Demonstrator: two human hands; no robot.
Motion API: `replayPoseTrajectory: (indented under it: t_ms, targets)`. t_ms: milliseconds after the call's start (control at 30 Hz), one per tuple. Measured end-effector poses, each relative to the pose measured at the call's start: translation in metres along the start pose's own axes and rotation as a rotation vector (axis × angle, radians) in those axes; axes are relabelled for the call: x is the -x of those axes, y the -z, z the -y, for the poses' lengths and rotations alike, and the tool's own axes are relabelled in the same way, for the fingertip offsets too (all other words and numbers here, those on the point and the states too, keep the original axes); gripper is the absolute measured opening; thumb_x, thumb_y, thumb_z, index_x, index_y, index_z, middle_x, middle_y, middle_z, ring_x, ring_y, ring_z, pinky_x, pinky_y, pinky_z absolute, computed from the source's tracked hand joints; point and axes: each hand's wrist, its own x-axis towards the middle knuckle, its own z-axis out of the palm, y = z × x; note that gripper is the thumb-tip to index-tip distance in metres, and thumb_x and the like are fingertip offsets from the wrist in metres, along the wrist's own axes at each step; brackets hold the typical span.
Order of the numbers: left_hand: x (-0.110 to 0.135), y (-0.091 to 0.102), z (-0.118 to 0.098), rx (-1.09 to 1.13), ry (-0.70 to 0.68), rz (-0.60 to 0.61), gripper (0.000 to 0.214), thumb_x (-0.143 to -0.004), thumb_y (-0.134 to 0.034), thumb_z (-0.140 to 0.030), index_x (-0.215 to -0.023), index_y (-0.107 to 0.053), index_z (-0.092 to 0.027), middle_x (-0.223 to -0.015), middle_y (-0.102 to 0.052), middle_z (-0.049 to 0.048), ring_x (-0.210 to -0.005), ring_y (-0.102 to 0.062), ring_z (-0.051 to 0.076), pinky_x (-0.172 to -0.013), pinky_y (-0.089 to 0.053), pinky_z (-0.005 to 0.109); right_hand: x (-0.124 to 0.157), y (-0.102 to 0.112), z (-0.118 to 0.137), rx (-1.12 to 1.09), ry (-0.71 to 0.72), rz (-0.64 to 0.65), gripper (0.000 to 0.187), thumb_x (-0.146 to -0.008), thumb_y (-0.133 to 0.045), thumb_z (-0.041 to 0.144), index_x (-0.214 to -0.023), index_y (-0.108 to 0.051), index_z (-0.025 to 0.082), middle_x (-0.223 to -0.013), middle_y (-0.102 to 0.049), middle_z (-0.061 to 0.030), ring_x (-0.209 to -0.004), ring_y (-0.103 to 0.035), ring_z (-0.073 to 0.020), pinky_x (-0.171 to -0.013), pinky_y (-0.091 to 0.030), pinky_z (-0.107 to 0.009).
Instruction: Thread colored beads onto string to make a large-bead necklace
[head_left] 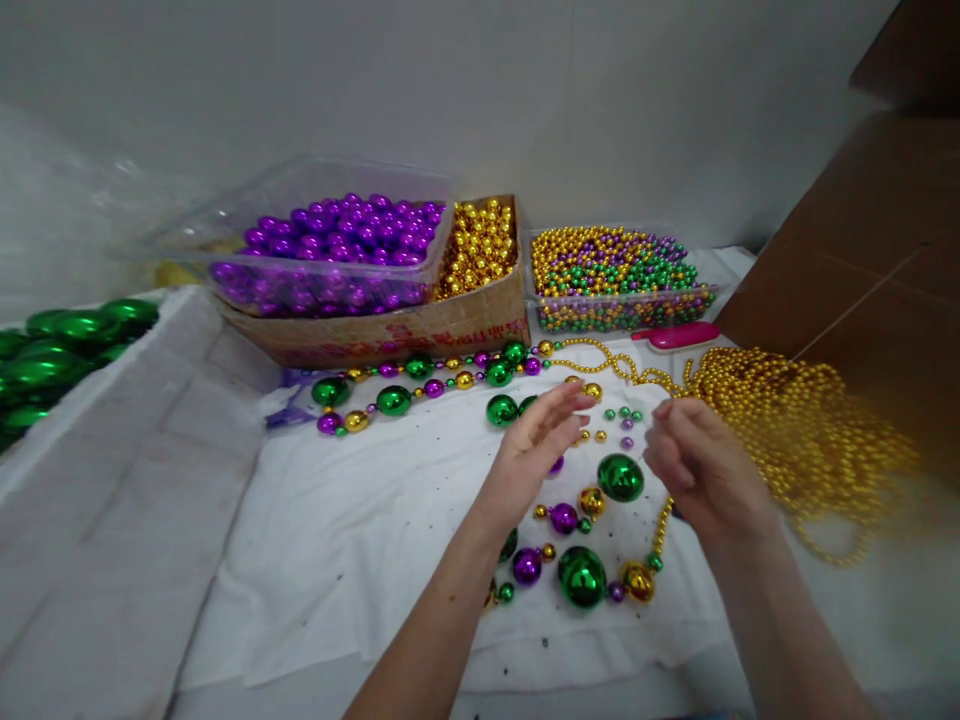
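Over the white cloth (pixel 337 530), my left hand (pixel 536 435) has its fingers stretched out and apart from the thumb, with nothing seen between them. Its fingertips are by a small gold bead (pixel 593 393). My right hand (pixel 697 460) is curled closed and a little blurred; what it holds, if anything, is hidden. Between the hands lie tiny green beads (pixel 623 413), tiny purple beads (pixel 627 442) and a big green ball (pixel 620 478). Nearer me is part of a strand with a large green ball (pixel 582 577), a purple ball (pixel 527 566) and a gold ball (pixel 637 581).
Behind lie a finished-looking bead strand (pixel 394 400), a clear tub of purple balls (pixel 337 240), a cardboard box of gold beads (pixel 480 245) and a tub of mixed beads (pixel 615 275). Gold bead chains (pixel 795 440) heap at right. A white box (pixel 127 500) holds green balls (pixel 75 345).
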Motion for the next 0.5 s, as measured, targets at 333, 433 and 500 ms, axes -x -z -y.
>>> replayPoseTrajectory:
  t_ms: [333, 433, 500]
  targets:
    - [0.054, 0.021, 0.084, -0.772, 0.046, 0.149, 0.038, -0.074, -0.067, -0.025, -0.112, -0.064, -0.026, -0.103, -0.066, 0.0078, -0.098, -0.054, 0.028, -0.091, -0.036, 0.039, 0.010, 0.030, 0.050, -0.201, 0.202, -0.104, 0.009, -0.086, -0.060, 0.030, -0.080, -0.061, 0.023, -0.047, -0.018, 0.0091, -0.041, -0.008, -0.0083, -0.035, -0.013, -0.019]
    - [0.059, 0.037, 0.073, -1.011, 0.085, 0.203, 0.022, -0.081, -0.056, -0.023, -0.102, -0.065, -0.024, -0.095, -0.064, 0.0070, -0.094, -0.052, 0.026, -0.087, -0.037, 0.037, 0.011, 0.051, 0.049, -0.147, 0.200, -0.195, 0.008, -0.085, -0.061, 0.025, -0.078, -0.061, 0.021, -0.047, -0.024, 0.0083, -0.042, -0.013, -0.0074, -0.035, -0.015, -0.019]
    - [0.062, 0.048, 0.062, -1.205, 0.161, 0.232, 0.022, -0.084, -0.050, -0.019, -0.101, -0.062, -0.022, -0.097, -0.061, 0.0069, -0.096, -0.051, 0.025, -0.086, -0.038, 0.037, 0.013, 0.062, 0.038, -0.054, 0.162, -0.255, 0.006, -0.083, -0.062, 0.026, -0.079, -0.061, 0.021, -0.047, -0.028, 0.0081, -0.042, -0.017, -0.0066, -0.036, -0.017, -0.018]
